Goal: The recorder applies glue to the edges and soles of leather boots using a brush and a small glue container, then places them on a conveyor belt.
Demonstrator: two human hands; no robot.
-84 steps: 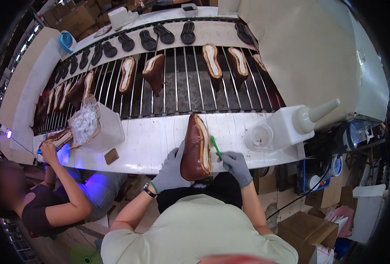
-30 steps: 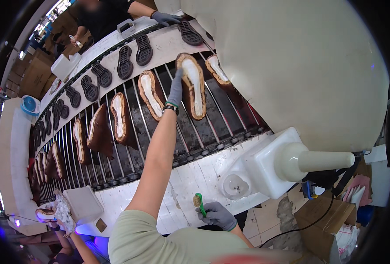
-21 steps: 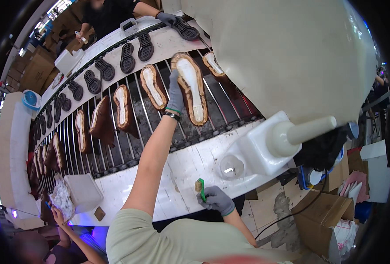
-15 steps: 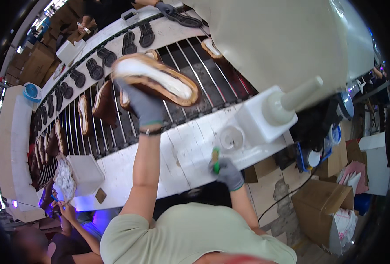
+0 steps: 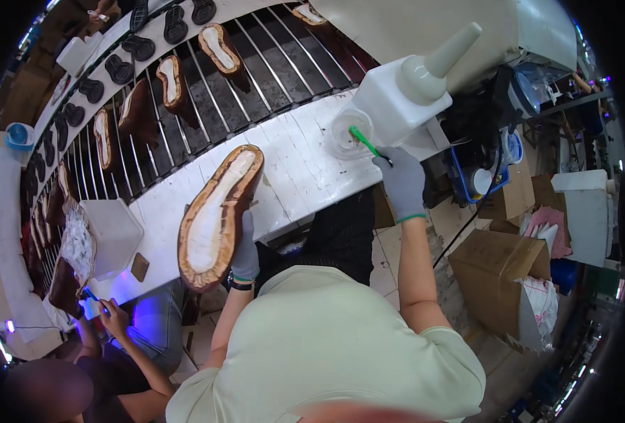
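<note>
A brown shoe upper point(image 5: 217, 218), its underside turned up to show a white middle and tan folded edges, is held tilted over the near table edge. My left hand point(image 5: 245, 250), gloved in grey, is closed round its far side, fingers partly hidden. In my gloved right hand point(image 5: 402, 183) is a brush with a green handle point(image 5: 364, 140). The brush's tip dips into a small clear cup point(image 5: 339, 146) on the white table point(image 5: 291, 158). Beside the cup stands a white bottle point(image 5: 400, 95) with a long nozzle.
Beyond the table runs a rod conveyor point(image 5: 207, 116) with several shoe uppers point(image 5: 222, 49). Black soles point(image 5: 119, 69) line a far ledge. A white container point(image 5: 115, 236) is at left, near a co-worker's hand point(image 5: 115, 317). A cardboard box point(image 5: 496, 282) stands on the floor at right.
My left hand has brought the shoe upper from over the conveyor back toward me, its underside facing up. My right hand has moved forward, putting the brush into the cup.
</note>
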